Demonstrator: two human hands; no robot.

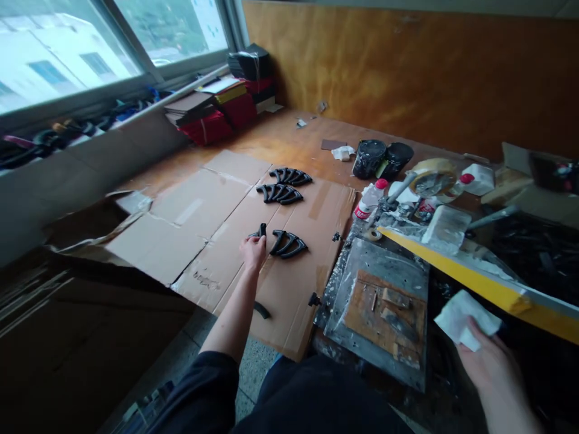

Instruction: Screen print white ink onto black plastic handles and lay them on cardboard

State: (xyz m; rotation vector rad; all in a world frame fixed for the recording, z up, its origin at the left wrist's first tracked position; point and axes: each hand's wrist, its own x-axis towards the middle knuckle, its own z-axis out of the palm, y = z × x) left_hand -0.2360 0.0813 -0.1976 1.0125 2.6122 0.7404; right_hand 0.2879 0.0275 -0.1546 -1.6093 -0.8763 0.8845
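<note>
- Flattened cardboard (194,205) covers the left end of the worktop (289,135), apparently as protection.
- Black curved pieces (288,244) lie in separate groups, seemingly spaced to stay apart, running toward the cardboard's far edge.
- Right hand (486,361), low by the worktop's near edge, grips a white cloth (465,319).
- Left hand (253,252), forearm reaching forward, closes around a small black piece (261,230) beside the nearest group.

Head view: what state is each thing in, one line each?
Left hand, gripping a black curved part on the cardboard.
Right hand, holding a white cloth, crumpled.
Black curved pieces, lying flat in three clustered groups.
Flattened cardboard, spread open, seams taped.
Metal plate, smeared with white residue.
</note>
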